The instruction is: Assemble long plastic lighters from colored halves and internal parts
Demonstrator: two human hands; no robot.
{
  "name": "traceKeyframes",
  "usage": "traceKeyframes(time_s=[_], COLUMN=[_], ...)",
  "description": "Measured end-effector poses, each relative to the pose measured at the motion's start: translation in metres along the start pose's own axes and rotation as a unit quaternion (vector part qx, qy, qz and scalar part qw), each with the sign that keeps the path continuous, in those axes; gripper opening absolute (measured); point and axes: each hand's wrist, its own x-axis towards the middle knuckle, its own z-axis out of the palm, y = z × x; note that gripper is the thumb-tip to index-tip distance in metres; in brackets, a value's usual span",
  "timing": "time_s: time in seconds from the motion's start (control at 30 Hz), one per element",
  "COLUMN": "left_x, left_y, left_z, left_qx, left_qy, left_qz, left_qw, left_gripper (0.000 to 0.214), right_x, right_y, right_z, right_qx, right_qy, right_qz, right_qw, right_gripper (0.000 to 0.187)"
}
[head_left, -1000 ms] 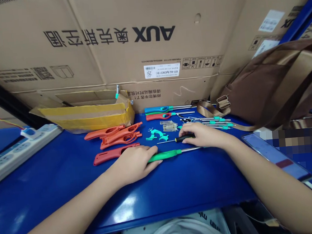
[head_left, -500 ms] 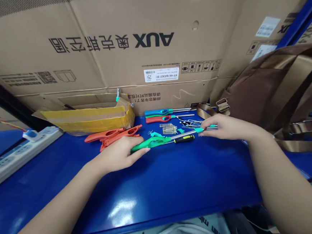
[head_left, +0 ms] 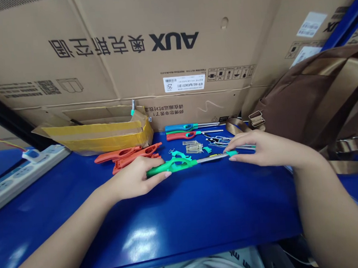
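My left hand [head_left: 139, 175] is closed round the handle end of a green gas lighter [head_left: 183, 164], held just above the blue table. A thin metal rod [head_left: 212, 158] points right from the lighter. At its far end my right hand [head_left: 254, 148] pinches a small teal plastic piece [head_left: 231, 153] between thumb and fingers. Whether the piece touches the rod I cannot tell. Behind the rod, a screwdriver [head_left: 214, 155] is mostly hidden. Close by lie teal triggers [head_left: 180, 155], several small clear parts [head_left: 193, 147] and wired igniters [head_left: 218, 141].
Orange-red lighter shells [head_left: 134, 154] lie left, before a yellow-taped cardboard box [head_left: 98, 138]. A blue lighter [head_left: 178, 128] and a red lighter [head_left: 181, 136] rest at the back. A white power strip [head_left: 30, 172] is on the far left, a brown bag [head_left: 300, 95] on the right.
The green lighter has come slightly left and nearer, now covering most of the screwdriver. My right hand with the teal piece has lowered a little, the piece tilting at the rod's end.
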Motion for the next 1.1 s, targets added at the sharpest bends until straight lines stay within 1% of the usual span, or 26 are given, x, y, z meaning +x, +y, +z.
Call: traceKeyframes(time_s=[0.1,0.17,0.3,0.4,0.47,0.57,0.7,0.77,0.8,0.9,0.97,1.03,1.1], left_x=[0.001,0.001,0.001,0.001,0.001,0.001,0.002,0.003,0.003,0.004,0.004,0.005,0.005], left_y=[0.000,-0.002,-0.002,0.004,0.008,0.013,0.015,0.015,0.015,0.014,0.012,0.010,0.009], left_z=[0.000,0.002,0.010,0.017,0.021,0.026,0.032,0.035,0.036,0.036,0.035,0.033,0.033], left_qx=[0.002,0.000,-0.016,-0.029,-0.054,-0.094,-0.159,-0.219,-0.256,-0.374,-0.432,-0.474,-0.498], left_qy=[0.006,0.007,-0.004,-0.003,0.000,0.000,0.006,-0.005,-0.015,-0.050,-0.072,-0.089,-0.100], left_qz=[0.002,-0.002,-0.013,-0.023,-0.029,-0.053,-0.096,-0.122,-0.138,-0.197,-0.231,-0.249,-0.251], left_qw=[1.000,1.000,1.000,0.999,0.998,0.994,0.983,0.968,0.957,0.905,0.869,0.840,0.824], left_gripper=[0.032,0.032,0.033,0.034,0.033,0.035,0.039,0.041,0.042,0.045,0.048,0.047,0.046], right_x=[0.002,0.004,0.010,0.016,0.020,0.025,0.027,0.026,0.026,0.024,0.023,0.023,0.023], right_y=[0.002,0.000,-0.015,-0.030,-0.038,-0.042,-0.042,-0.043,-0.043,-0.046,-0.047,-0.047,-0.047], right_z=[0.003,0.006,0.017,0.030,0.040,0.052,0.060,0.061,0.061,0.063,0.064,0.065,0.066], right_qx=[-0.027,-0.035,-0.020,-0.040,-0.051,-0.060,-0.068,-0.081,-0.089,-0.106,-0.115,-0.117,-0.112], right_qy=[-0.010,-0.010,-0.026,-0.027,-0.022,-0.022,-0.030,-0.028,-0.025,-0.001,0.019,0.038,0.049], right_qz=[0.010,0.002,-0.045,-0.081,-0.095,-0.111,-0.127,-0.136,-0.142,-0.168,-0.188,-0.204,-0.212], right_qw=[1.000,0.999,0.998,0.996,0.994,0.992,0.989,0.987,0.986,0.980,0.975,0.971,0.969], right_gripper=[0.026,0.026,0.021,0.019,0.021,0.025,0.027,0.027,0.026,0.026,0.027,0.027,0.027])
